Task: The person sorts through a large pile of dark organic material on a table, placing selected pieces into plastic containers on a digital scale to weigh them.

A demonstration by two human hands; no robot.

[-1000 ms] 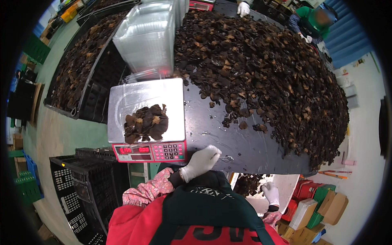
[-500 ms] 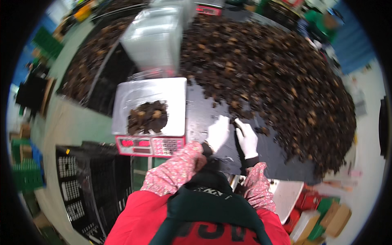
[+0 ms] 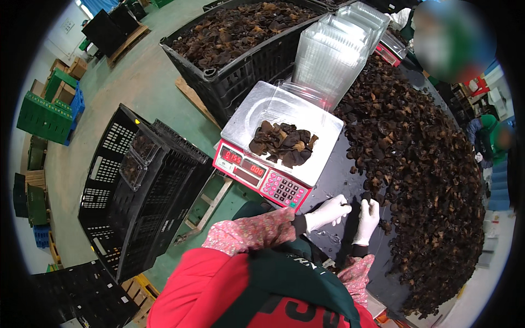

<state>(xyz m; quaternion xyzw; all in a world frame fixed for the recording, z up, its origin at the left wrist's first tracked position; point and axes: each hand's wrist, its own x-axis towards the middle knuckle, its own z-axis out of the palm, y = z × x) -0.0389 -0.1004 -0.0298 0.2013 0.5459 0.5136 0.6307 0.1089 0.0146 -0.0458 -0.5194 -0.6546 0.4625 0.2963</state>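
Beside the right fingers (image 3: 374, 205) lie, apparently, mushrooms (image 3: 421, 180).

Along the table's (image 3: 380, 276) left edge, the smooth metal scale plate (image 3: 247, 121) is gleaming and clear plastic boxes (image 3: 331, 57) are shining; gloves (image 3: 328, 212) are looking matt, mushrooms (image 3: 421, 175) rough.

A scale (image 3: 258, 109) bears fungus pieces (image 3: 282, 143). Containers (image 3: 328, 63) stand at its one o'clock, a filled crate (image 3: 246, 82) at eleven, a heap (image 3: 424, 186) at three.
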